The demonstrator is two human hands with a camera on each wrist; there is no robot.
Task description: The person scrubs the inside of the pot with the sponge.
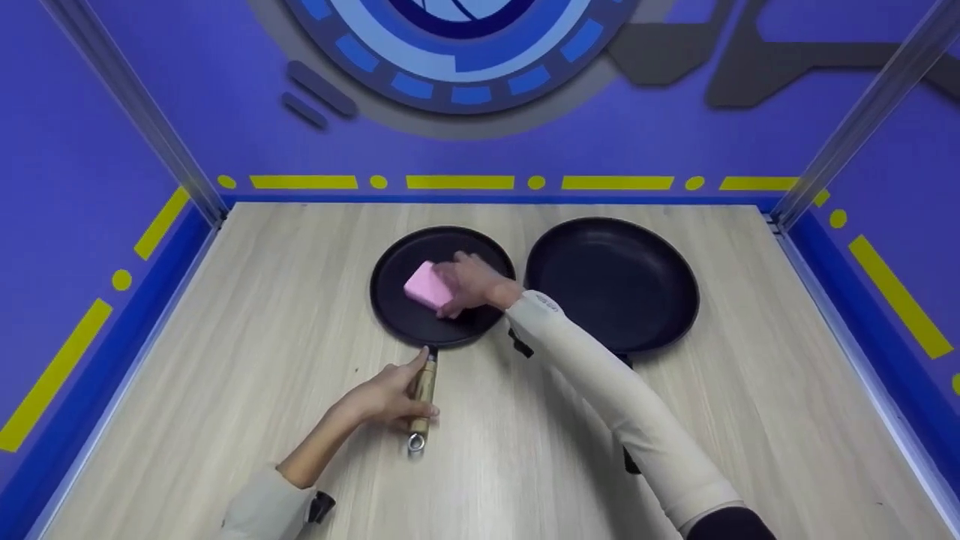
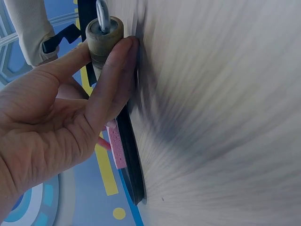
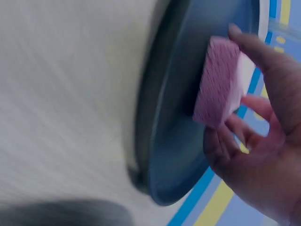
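Note:
A flat black pan (image 1: pixel 405 322) with a wooden handle (image 1: pixel 424 386) lies left of centre on the table. My left hand (image 1: pixel 386 394) grips that handle, thumb along it near the pan and fingers at its far side; the left wrist view shows the handle's end with its metal ring between thumb and fingers. Over the pan's surface, my right hand (image 1: pixel 471 283) holds a pink sponge (image 1: pixel 427 286). In the right wrist view, thumb and fingers pinch the sponge (image 3: pixel 218 82) at opposite ends, its porous side close to the pan.
A larger, deeper black frying pan (image 1: pixel 611 285) stands on the right, its handle partly hidden under my right sleeve (image 1: pixel 600 375). The wooden table (image 1: pixel 247 360) is bounded by blue panels (image 1: pixel 180 135) with yellow marks at the back and sides.

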